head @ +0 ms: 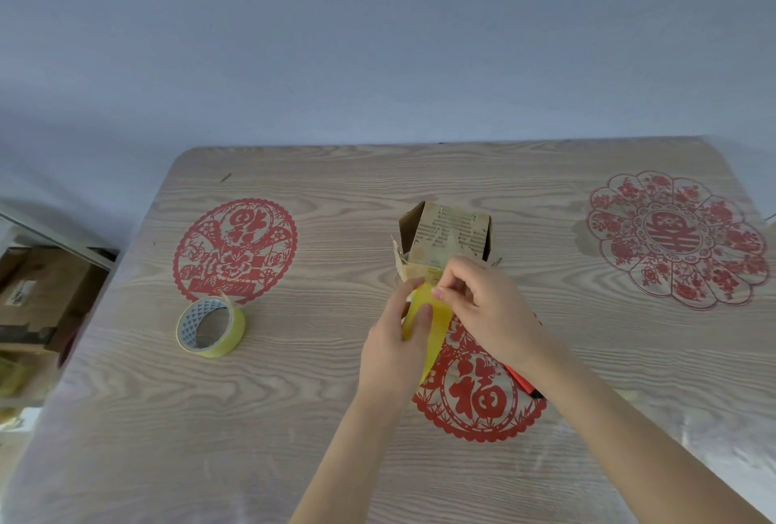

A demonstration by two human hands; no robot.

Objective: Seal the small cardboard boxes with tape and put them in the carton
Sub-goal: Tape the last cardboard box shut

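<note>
Cardboard (38, 292), brown and boxy, sits low off the table's left edge and may be the carton; whether it is open, or what it holds, cannot be told. Right of it, on the table (294, 418), the tape roll (210, 326) lies with its loose end sticking up. At centre the left hand (394, 351) curls round the near part of a yellow tape strip (439, 334), thumb and fingers pinching it. The right hand (483, 305) pinches the strip's far end at the near edge of the small cardboard box (445, 238). The box stands mid-table with 1 flap open on its left; its inside is dark, contents unseen. It looks light, thin-walled and worn, so it would likely slide or dent under pressure; bracing its corners seems wise. The strip is limp and sticky, best kept taut from its 2 ends. A red pen (525, 383) lies under the right wrist.
</note>
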